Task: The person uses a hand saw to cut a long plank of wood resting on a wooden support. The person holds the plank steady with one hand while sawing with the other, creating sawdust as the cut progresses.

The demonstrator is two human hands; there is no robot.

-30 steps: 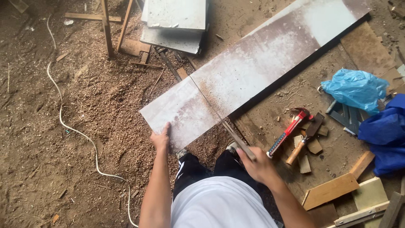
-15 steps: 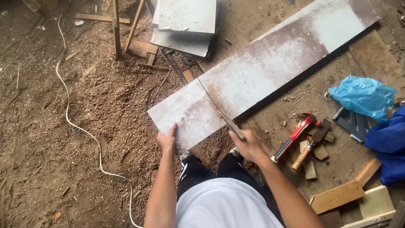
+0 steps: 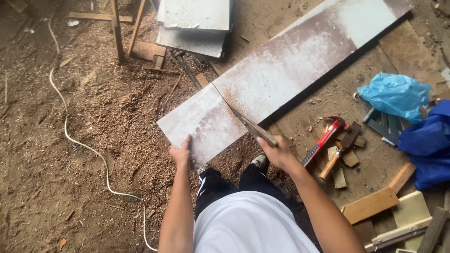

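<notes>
- A long, flat board (image 3: 281, 79) lies slanted across the dirt floor (image 3: 37, 187), one end near the person's legs and the other end far up at the top right.
- The board is pale grey with brown, dusty patches.
- The left hand (image 3: 182, 153) presses down on the near edge of the board, fingers spread on top, holding it flat.
- The right hand (image 3: 277, 152) is closed tight around the handle of a hand saw (image 3: 251, 125).
- The saw blade lies across the board, in a thin cut line that runs from the near edge to the far edge.
- A lot of sawdust (image 3: 126, 107) covers the floor to the left of the board and under its near end.
- A white cord (image 3: 79, 140) winds over the floor on the left, well apart from the board.
- More grey boards (image 3: 194, 23) are stacked at the top, just beyond the board being cut.
- To the right of the right hand lie a red tool (image 3: 326, 138) and a hammer with a wooden handle (image 3: 337, 154), close together among small wood blocks.
- A light blue plastic bag (image 3: 396, 93) and a dark blue cloth (image 3: 429, 140) sit at the far right.
- One shoe (image 3: 259, 160) peeks out beside the right hand, under the board's edge.
</notes>
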